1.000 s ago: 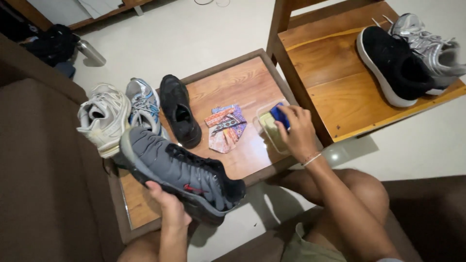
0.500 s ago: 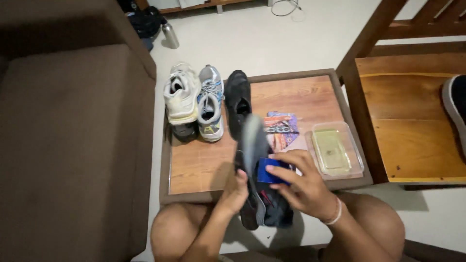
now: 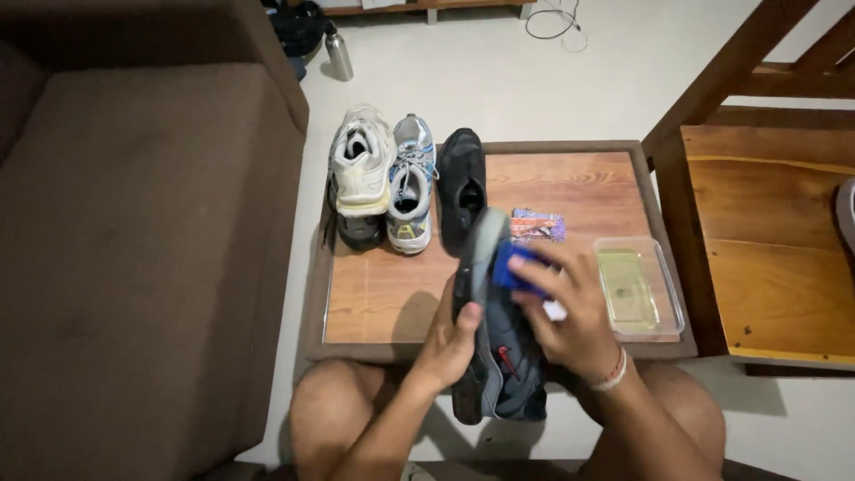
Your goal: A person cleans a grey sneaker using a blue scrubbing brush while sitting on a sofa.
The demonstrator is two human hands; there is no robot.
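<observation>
Grey shoe is held over the person's lap at the near edge of the bench, turned on its side with the toe pointing away. Left hand is closed around its sole side. Right hand is closed on a blue sponge, pressed to the toe. Judged step: scrubbing the toe end. The next stroke calls for a firm left hold and steady sponge pressure along the upper. Just right of the hands, on the bench, stands a clear tub of yellowish liquid. Beyond lie a patterned cloth, a black shoe, a blue-laced shoe and a white shoe.
</observation>
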